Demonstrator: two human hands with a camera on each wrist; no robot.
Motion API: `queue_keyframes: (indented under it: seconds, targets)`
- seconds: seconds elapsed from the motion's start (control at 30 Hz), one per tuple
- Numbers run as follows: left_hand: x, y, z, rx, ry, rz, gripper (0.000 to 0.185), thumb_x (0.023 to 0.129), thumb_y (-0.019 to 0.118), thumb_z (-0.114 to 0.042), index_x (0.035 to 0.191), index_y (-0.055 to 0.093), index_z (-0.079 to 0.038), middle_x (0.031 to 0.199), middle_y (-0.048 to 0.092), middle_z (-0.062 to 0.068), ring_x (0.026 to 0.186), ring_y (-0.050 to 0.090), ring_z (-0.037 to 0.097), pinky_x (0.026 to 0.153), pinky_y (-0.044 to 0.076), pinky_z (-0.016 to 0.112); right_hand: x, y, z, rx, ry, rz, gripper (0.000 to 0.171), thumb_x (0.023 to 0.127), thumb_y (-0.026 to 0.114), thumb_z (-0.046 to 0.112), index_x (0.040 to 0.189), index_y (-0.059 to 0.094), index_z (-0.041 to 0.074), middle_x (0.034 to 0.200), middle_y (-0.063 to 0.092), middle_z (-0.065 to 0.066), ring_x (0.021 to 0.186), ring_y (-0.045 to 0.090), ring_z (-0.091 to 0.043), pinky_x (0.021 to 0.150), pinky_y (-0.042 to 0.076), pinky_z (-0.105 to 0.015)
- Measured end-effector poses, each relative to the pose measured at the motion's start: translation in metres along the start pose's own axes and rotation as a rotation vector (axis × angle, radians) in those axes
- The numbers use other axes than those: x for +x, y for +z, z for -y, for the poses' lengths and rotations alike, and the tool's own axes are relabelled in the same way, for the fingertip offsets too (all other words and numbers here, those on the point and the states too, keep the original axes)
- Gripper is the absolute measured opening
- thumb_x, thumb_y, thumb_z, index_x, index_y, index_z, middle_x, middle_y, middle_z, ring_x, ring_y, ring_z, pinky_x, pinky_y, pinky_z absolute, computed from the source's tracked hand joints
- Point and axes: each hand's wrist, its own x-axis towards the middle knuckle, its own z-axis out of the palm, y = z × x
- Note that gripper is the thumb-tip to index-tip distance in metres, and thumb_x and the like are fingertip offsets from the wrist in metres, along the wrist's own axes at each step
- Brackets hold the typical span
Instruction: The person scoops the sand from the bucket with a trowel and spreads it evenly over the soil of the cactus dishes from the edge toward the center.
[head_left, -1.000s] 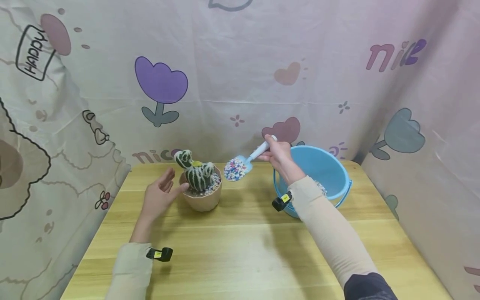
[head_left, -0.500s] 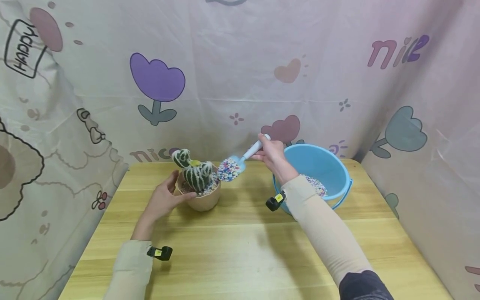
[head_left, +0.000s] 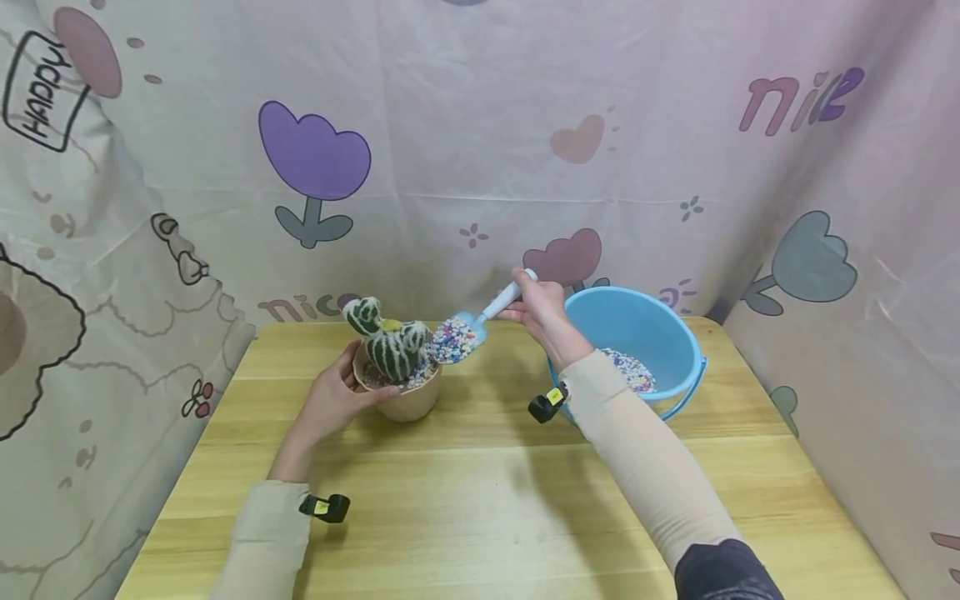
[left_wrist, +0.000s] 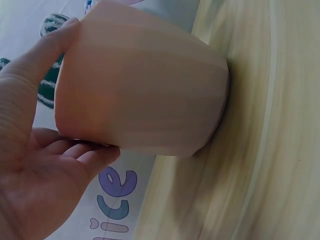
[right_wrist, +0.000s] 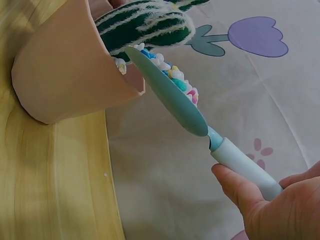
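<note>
Your left hand [head_left: 337,402] holds the pot [head_left: 409,407], your right hand [head_left: 551,317] grips the scoop [right_wrist: 190,117], and it seems pouring time, so tip the stones [head_left: 452,339] in gently.

The bucket [head_left: 656,333] at right and the trowel [head_left: 495,307] at centre look like smooth plastic. Left of centre, the pot [head_left: 411,407] seems matt, the cactus [head_left: 393,354] fuzzy. The table [head_left: 465,508] below looks like wood, slightly glossy.
</note>
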Motion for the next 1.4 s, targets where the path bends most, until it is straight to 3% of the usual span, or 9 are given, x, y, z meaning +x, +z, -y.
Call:
queue_keyframes:
  seconds: [0.23, 0.4, 0.67, 0.83, 1.03, 1.2, 1.4]
  targets:
    - [-0.003, 0.006, -0.005, 0.004, -0.019, -0.036, 0.120, 0.085, 0.089, -0.041, 0.170, 0.010, -0.012, 0.174, 0.020, 0.023, 0.158, 0.030, 0.042, 0.127, 0.034, 0.051, -0.002, 0.003, -0.001, -0.028, -0.012, -0.007, 0.057, 0.108, 0.059, 0.023, 0.149, 0.042, -0.013, 0.135, 0.060, -0.041, 0.124, 0.067, -0.049, 0.088, 0.066, -0.044]
    - [-0.008, 0.015, -0.008, 0.022, -0.041, -0.087, 0.121, 0.084, 0.088, -0.050, 0.170, 0.012, -0.013, 0.171, 0.027, 0.025, 0.156, 0.034, 0.042, 0.126, 0.037, 0.053, -0.002, 0.003, -0.002, -0.019, -0.016, 0.001, 0.059, 0.109, 0.059, 0.023, 0.151, 0.040, -0.013, 0.138, 0.057, -0.042, 0.125, 0.066, -0.048, 0.093, 0.064, -0.047]
    - [-0.016, 0.039, -0.015, 0.049, 0.027, -0.260, 0.101, 0.082, 0.091, -0.047, 0.161, 0.038, -0.013, 0.156, 0.052, 0.025, 0.143, 0.053, 0.043, 0.118, 0.048, 0.056, -0.003, 0.003, -0.003, -0.015, -0.017, 0.000, 0.059, 0.109, 0.059, 0.023, 0.152, 0.039, -0.012, 0.142, 0.054, -0.043, 0.125, 0.066, -0.048, 0.098, 0.062, -0.050]
    - [-0.018, 0.050, -0.017, 0.057, 0.014, -0.345, 0.101, 0.079, 0.093, -0.046, 0.157, 0.041, -0.012, 0.151, 0.057, 0.027, 0.139, 0.057, 0.044, 0.117, 0.049, 0.059, -0.004, 0.003, -0.004, -0.019, -0.021, 0.002, 0.056, 0.108, 0.059, 0.023, 0.149, 0.043, -0.013, 0.140, 0.055, -0.044, 0.125, 0.065, -0.050, 0.098, 0.062, -0.051]
    - [-0.018, 0.059, -0.020, 0.044, -0.004, -0.398, 0.101, 0.076, 0.094, -0.047, 0.156, 0.042, -0.013, 0.148, 0.061, 0.025, 0.137, 0.059, 0.043, 0.115, 0.050, 0.059, -0.004, 0.004, -0.004, -0.037, -0.024, 0.002, 0.055, 0.109, 0.059, 0.025, 0.147, 0.046, -0.012, 0.136, 0.059, -0.041, 0.124, 0.065, -0.050, 0.096, 0.063, -0.049]
    - [-0.018, 0.060, -0.019, 0.042, 0.004, -0.397, 0.103, 0.077, 0.094, -0.048, 0.157, 0.040, -0.012, 0.148, 0.060, 0.026, 0.137, 0.059, 0.043, 0.115, 0.050, 0.059, -0.004, 0.004, -0.006, -0.051, -0.033, -0.004, 0.054, 0.108, 0.060, 0.025, 0.146, 0.047, -0.011, 0.135, 0.060, -0.040, 0.123, 0.066, -0.049, 0.094, 0.064, -0.047]
    - [-0.015, 0.046, -0.011, 0.083, 0.003, -0.288, 0.117, 0.077, 0.092, -0.054, 0.165, 0.026, -0.015, 0.160, 0.048, 0.025, 0.147, 0.048, 0.045, 0.122, 0.041, 0.063, -0.005, 0.004, -0.007, -0.055, -0.034, 0.005, 0.054, 0.108, 0.060, 0.025, 0.147, 0.047, -0.010, 0.138, 0.058, -0.041, 0.123, 0.067, -0.047, 0.094, 0.064, -0.047]
